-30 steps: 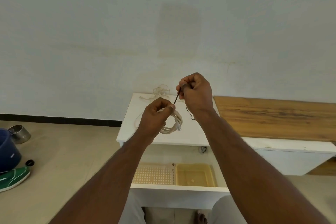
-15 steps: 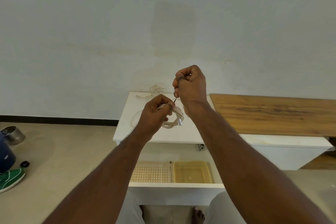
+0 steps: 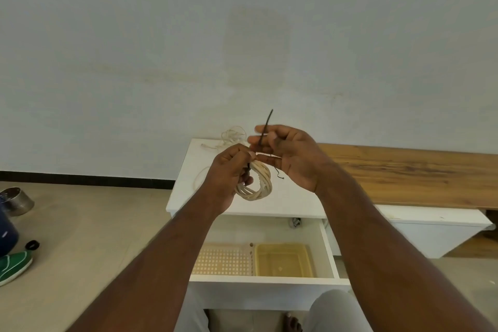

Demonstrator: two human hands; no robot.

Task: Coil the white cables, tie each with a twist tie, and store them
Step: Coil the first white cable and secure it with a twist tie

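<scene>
My left hand [image 3: 229, 175] grips a coiled white cable [image 3: 258, 183] above the white cabinet top [image 3: 291, 202]. My right hand [image 3: 291, 156] pinches a thin dark twist tie [image 3: 265, 129] between its fingertips, with the palm turned up. One end of the tie sticks up above the fingers; the rest runs down to the top of the coil by my left thumb. Another loose white cable [image 3: 231, 136] lies tangled at the back of the cabinet top, and a loop of cable [image 3: 198, 180] lies on the top behind my left hand.
Below the top an open white drawer [image 3: 264, 279] holds a perforated tray [image 3: 223, 261] and a yellowish plastic container [image 3: 283, 260]. A wooden board [image 3: 409, 172] runs to the right. On the floor at left are a steel bowl [image 3: 16, 201], a dark blue vessel [image 3: 6, 234] and a green shoe [image 3: 13, 267].
My right hand has turned palm up and its fingers have spread, and the tie's free end now points upward. The coil stays in my left hand.
</scene>
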